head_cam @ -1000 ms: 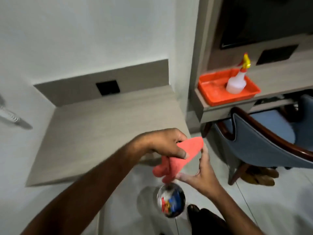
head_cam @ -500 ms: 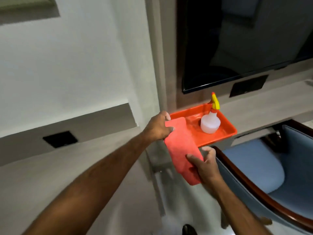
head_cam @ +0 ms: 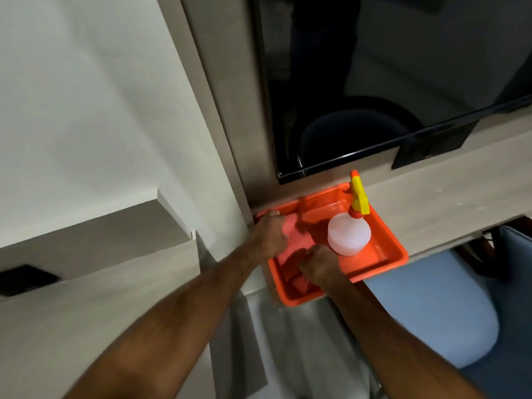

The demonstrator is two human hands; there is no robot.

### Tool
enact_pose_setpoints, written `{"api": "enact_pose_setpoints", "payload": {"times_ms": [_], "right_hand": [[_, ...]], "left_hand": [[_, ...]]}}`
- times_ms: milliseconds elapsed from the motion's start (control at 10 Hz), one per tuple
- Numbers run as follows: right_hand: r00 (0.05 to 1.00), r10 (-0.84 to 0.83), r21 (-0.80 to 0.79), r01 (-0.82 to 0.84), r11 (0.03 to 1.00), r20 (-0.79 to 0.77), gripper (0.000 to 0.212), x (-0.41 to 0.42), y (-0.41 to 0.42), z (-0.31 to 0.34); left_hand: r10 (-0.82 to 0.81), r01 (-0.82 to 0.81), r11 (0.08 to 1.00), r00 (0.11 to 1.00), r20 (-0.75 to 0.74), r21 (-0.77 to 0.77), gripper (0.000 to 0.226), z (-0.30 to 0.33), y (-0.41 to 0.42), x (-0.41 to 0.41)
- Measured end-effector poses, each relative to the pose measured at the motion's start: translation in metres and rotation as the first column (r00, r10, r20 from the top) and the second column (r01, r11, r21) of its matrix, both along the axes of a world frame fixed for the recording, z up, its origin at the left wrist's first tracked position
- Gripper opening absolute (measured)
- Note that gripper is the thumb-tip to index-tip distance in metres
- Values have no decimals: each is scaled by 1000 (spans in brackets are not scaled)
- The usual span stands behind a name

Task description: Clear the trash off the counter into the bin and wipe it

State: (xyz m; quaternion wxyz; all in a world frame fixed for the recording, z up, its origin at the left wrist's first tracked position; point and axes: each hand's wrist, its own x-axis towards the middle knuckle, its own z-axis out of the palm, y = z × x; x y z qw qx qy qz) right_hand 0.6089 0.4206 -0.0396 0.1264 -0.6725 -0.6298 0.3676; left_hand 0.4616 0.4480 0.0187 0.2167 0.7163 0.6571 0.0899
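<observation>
An orange tray (head_cam: 383,262) sits on the light wooden ledge (head_cam: 449,203) under a dark screen. The pink-red cloth (head_cam: 290,249) lies folded in the tray's left half. My left hand (head_cam: 270,234) rests on the cloth's far end near the tray's back left corner. My right hand (head_cam: 318,264) grips the cloth's near end, just left of a white spray bottle (head_cam: 349,236) with a yellow and orange trigger. The bin is out of view.
A pale wooden counter (head_cam: 95,318) lies at lower left with a black socket (head_cam: 27,279) in its back panel. A blue chair seat (head_cam: 449,309) sits below the ledge at right. A black socket plate (head_cam: 431,146) is on the wall above the ledge.
The view has swung up and right, away from the bin on the floor. Both hands have carried the cloth from mid-air into the orange tray.
</observation>
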Motion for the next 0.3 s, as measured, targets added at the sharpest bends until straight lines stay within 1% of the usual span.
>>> {"api": "enact_pose_setpoints", "payload": {"times_ms": [100, 200, 300], "right_hand": [[997, 66, -70, -62, 996, 51, 19, 2, 4, 1], [978, 205, -228, -193, 954, 31, 28, -2, -3, 28], [950, 245, -118, -225, 967, 193, 35, -29, -29, 84]], "left_hand": [[-79, 89, 974, 995, -57, 209, 49, 12, -31, -4], [-109, 151, 883, 987, -119, 445, 37, 34, -63, -32], [-41, 168, 824, 970, -239, 542, 38, 74, -100, -81]]}}
